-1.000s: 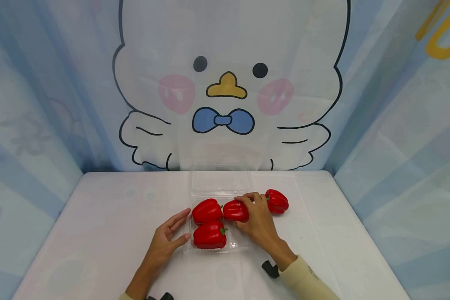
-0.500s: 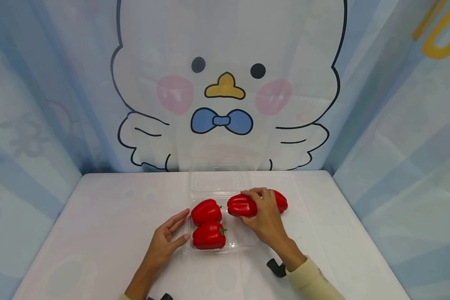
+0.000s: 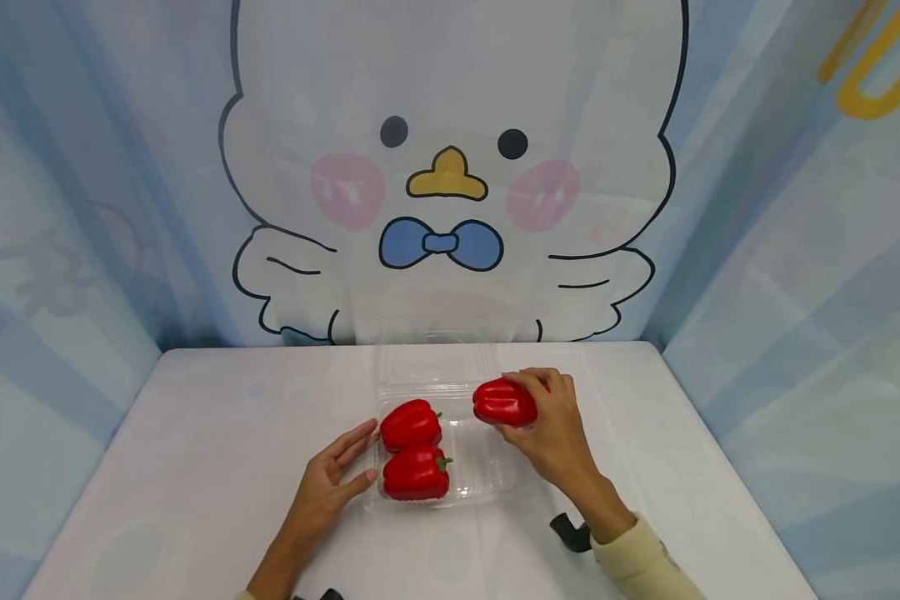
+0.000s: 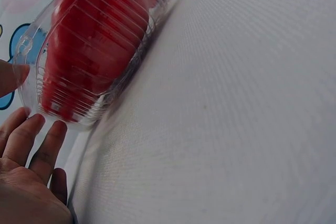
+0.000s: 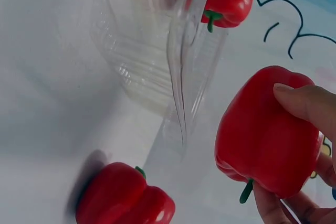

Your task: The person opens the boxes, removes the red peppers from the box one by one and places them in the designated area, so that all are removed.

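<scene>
My right hand [image 3: 551,421] grips a red bell pepper [image 5: 265,129] in the air over the back right corner of a clear plastic box [image 3: 487,479]. The thumb lies on one side of the pepper and the fingers on the other. Two more red peppers sit in the left half of the box, a rear pepper [image 3: 411,425] and a front pepper [image 3: 416,472]. My left hand [image 3: 330,483] has its fingers extended at the box's left edge, fingertips touching or very near the rim. Another pepper [image 5: 123,195] lies on the table outside the box, hidden behind my right hand in the head view.
The box's transparent lid [image 3: 438,364] is folded back towards the curtain [image 3: 450,300] printed with a cartoon bird. White cloth covers the table [image 3: 217,442]. A black piece [image 3: 572,532] shows by the right wrist.
My right hand has carried its pepper rightward and slightly back, away from the pepper at the rear left of the box. The left hand stays at the box edge.
</scene>
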A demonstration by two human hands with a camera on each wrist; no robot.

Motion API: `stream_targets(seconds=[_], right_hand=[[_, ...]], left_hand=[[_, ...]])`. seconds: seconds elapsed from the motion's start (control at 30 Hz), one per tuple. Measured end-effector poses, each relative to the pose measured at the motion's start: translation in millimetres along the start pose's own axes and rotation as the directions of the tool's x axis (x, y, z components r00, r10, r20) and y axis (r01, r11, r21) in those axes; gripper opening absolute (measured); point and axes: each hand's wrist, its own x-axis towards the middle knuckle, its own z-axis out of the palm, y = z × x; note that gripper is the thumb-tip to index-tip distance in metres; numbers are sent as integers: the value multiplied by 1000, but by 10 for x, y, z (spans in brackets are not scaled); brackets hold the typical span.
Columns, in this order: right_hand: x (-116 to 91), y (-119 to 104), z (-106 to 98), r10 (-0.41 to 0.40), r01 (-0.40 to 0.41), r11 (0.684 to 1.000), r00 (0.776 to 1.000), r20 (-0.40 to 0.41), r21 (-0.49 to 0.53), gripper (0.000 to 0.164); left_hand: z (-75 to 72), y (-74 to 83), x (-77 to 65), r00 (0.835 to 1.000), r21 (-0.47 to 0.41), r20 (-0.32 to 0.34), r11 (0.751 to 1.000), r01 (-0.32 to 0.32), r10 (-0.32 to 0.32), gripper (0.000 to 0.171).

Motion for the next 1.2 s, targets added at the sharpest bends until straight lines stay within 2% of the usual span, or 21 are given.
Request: stream_targets(seconds=[0.33, 0.77, 1.03, 1.2], right_hand=[[-42, 56, -117, -6, 6, 1000, 999, -38, -9, 76], [-175, 241, -198, 21, -24, 998, 998, -60, -56, 81], [-281, 308, -281, 47, -50, 996, 998, -50, -67, 82], [-355, 354, -299, 69, -72, 994, 997, -44, -78, 82]], left_hand=[[10, 33, -16, 1000, 2, 1, 1000, 2, -2, 70], [3, 13, -5, 1000, 12, -7, 1000, -3, 3, 70], [25, 31, -11, 1000, 10, 3, 999, -31, 31, 69], [44, 54, -16, 1000, 13, -2, 1000, -6, 6, 70]])
